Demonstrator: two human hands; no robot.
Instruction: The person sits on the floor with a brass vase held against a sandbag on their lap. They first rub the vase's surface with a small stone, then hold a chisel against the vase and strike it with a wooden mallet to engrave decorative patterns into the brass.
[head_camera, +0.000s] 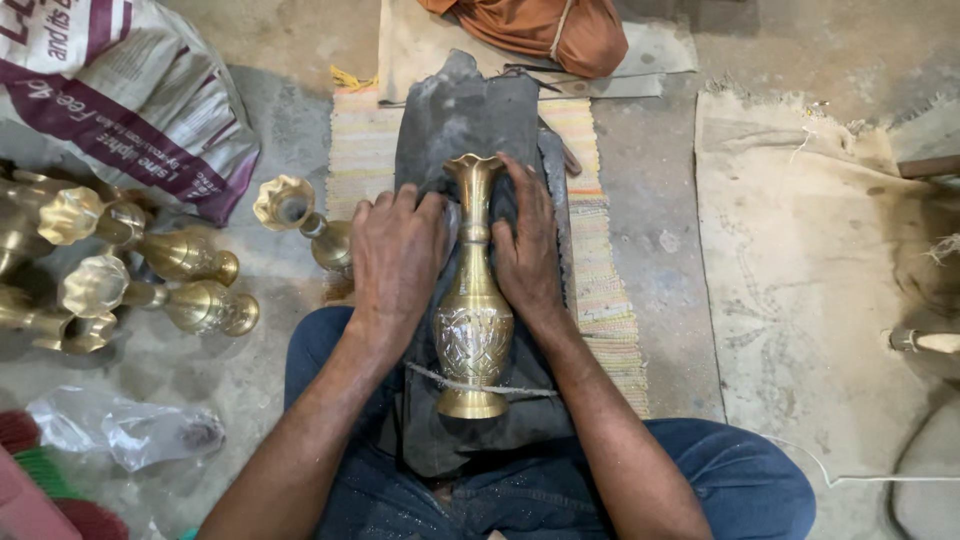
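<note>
A tall brass vase (472, 318) with an engraved belly and a fluted mouth lies on a dark grey cloth (468, 110) over my lap, mouth pointing away from me. A thin cord (525, 391) crosses its foot. My left hand (396, 256) presses flat on the cloth against the vase's left side, fingers together. My right hand (527, 245) rests along the vase's neck on the right, fingers stretched toward the mouth.
Several more brass vases (190, 285) lie on the floor at the left, one (300, 215) beside the striped mat (602, 270). A printed sack (120, 90) sits at the top left, a burlap sheet (800, 260) at the right, crumpled plastic (130, 430) at the lower left.
</note>
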